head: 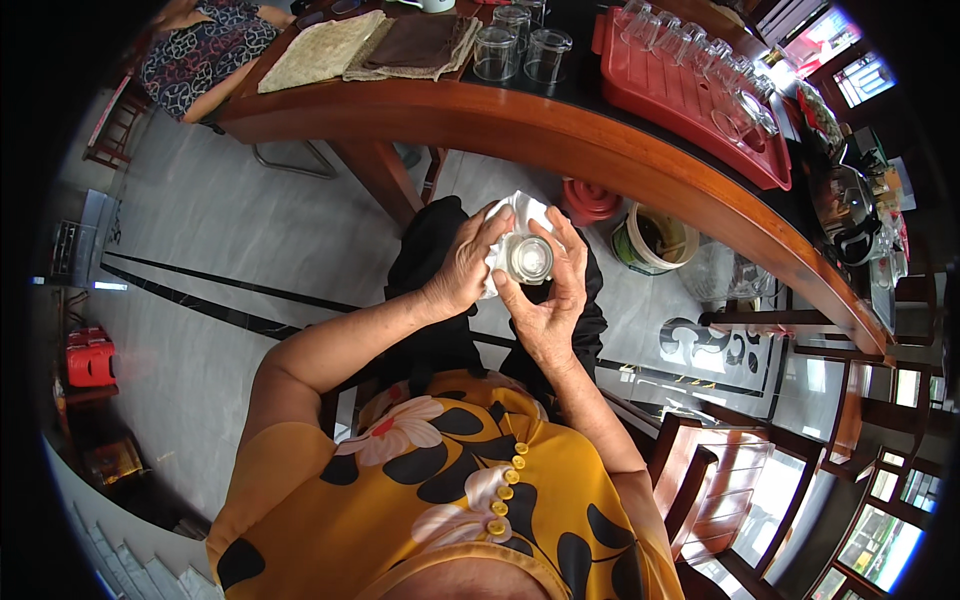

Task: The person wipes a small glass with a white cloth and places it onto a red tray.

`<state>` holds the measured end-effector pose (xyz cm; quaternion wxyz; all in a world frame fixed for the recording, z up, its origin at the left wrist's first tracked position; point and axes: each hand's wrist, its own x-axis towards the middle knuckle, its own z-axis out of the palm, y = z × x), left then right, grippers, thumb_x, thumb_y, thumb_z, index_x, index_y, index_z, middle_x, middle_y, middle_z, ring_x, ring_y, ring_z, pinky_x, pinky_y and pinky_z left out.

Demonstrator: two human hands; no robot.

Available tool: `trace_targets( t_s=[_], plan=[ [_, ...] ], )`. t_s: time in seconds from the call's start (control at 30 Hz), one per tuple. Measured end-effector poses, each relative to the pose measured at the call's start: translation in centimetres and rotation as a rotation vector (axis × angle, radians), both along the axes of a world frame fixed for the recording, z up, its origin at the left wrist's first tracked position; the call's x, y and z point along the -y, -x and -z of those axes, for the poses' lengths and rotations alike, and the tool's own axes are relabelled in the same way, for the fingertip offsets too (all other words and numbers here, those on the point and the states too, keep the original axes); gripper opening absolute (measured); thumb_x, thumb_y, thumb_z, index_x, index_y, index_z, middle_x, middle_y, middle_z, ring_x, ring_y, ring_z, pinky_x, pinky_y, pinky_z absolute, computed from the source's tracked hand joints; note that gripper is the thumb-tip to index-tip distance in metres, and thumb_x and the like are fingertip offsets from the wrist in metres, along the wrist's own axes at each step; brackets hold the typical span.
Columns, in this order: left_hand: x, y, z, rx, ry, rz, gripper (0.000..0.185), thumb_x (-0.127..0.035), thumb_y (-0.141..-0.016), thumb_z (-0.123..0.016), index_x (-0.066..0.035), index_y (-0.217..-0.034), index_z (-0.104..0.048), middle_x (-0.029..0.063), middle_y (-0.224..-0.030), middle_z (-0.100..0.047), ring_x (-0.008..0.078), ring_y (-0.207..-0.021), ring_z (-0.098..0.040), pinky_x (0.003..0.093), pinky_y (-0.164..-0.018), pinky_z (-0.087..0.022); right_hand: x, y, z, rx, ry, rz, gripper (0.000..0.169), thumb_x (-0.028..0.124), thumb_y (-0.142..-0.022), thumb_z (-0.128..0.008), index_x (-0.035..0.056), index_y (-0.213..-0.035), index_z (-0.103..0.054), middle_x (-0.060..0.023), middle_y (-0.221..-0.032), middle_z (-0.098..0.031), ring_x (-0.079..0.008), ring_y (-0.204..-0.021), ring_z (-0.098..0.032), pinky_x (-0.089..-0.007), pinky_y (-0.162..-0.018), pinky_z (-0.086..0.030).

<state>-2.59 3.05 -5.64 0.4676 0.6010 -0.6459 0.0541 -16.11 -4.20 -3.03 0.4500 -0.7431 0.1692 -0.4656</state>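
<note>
Above my lap, my right hand [555, 292] holds a small clear drinking glass [531, 259] with its fingers and thumb around the side. My left hand [466, 259] grips a white cloth or tissue [519, 206] that lies against the glass on its far and left sides. One round end of the glass faces up towards me. Beyond my hands, several clear glasses [547, 57] stand on the wooden table [480, 112]. More glasses [694, 45] lie or stand in rows on a red plastic tray [645, 94] at the right.
Folded cloths, one cream [322, 52] and one brown [416, 41], lie on the table. Under its edge are a bucket [654, 240] with dark contents and a red plastic object [590, 201]. A person [206, 56] sits at the upper left. A wooden chair [720, 480] stands lower right.
</note>
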Motion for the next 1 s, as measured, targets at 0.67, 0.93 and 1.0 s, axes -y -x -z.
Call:
trace_targets(
  t_s=[0.67,0.93,1.0],
  plan=[
    [0.7,0.8,-8.4,-0.024,-0.115,0.156,0.032,0.005,-0.081,-0.064,-0.002,-0.112,-0.063,0.0128,-0.111,-0.062,0.0224,-0.089,-0.066,0.0306,-0.072,-0.056,0.9,1.6,0.0,0.084,-0.576,-0.186,0.037,0.005,-0.081,-0.073,-0.0017,-0.115,-0.058,-0.0021,-0.099,-0.063,-0.0090,-0.088,-0.062,-0.0234,-0.074,-0.055],
    [1.4,0.7,-7.7,-0.050,-0.059,0.268,0.017,-0.003,-0.082,-0.068,-0.002,-0.099,-0.064,0.0090,-0.095,-0.061,0.0219,-0.079,-0.065,0.0311,-0.065,-0.054,1.2,1.6,-0.6,0.026,-0.414,-0.128,0.030,0.011,-0.073,-0.078,-0.0041,-0.094,-0.063,-0.0040,-0.083,-0.060,-0.0066,-0.067,-0.059,-0.0213,-0.058,-0.051],
    [1.5,0.5,-7.0,-0.110,-0.018,0.279,0.013,-0.003,-0.083,-0.068,-0.002,-0.094,-0.062,0.0085,-0.092,-0.060,0.0222,-0.077,-0.063,0.0312,-0.064,-0.052,1.1,1.7,-0.8,0.030,-0.387,-0.119,0.030,0.011,-0.072,-0.078,-0.0044,-0.093,-0.063,-0.0049,-0.082,-0.060,-0.0078,-0.067,-0.060,-0.0218,-0.059,-0.051]
  ],
)
